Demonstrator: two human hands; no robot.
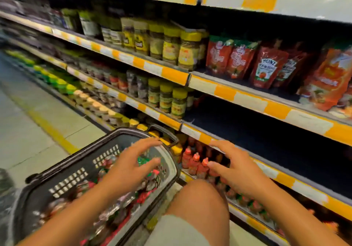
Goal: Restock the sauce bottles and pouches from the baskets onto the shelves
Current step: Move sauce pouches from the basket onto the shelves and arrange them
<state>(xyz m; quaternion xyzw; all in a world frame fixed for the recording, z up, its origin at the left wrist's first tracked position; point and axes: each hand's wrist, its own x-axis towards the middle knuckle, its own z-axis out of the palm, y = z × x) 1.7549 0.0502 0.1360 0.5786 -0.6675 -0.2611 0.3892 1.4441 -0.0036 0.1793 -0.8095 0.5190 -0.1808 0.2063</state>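
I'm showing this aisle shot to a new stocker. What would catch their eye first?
Two bare hands spread open in the foreground: the left hand over a dark basket full of sauce packs, the right hand in front of red sauce bottles on the low shelf. Up right stand red Heinz pouches, above a bare dark shelf.

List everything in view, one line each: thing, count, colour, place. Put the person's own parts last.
Plastic shopping basket: one, black, on the floor at lower left, holding blurred red and green packs.
Red sauce squeeze bottles: several, red, low shelf by the right hand.
Yellow-lidded jars: many, yellow-green, two middle shelves.
Red sauce pouches: several, red and orange, upper right shelf.
Dark bare shelf: one, right of centre.
Knee: one, bottom centre.
Left hand: open, over the basket.
Right hand: open, before the bottles.
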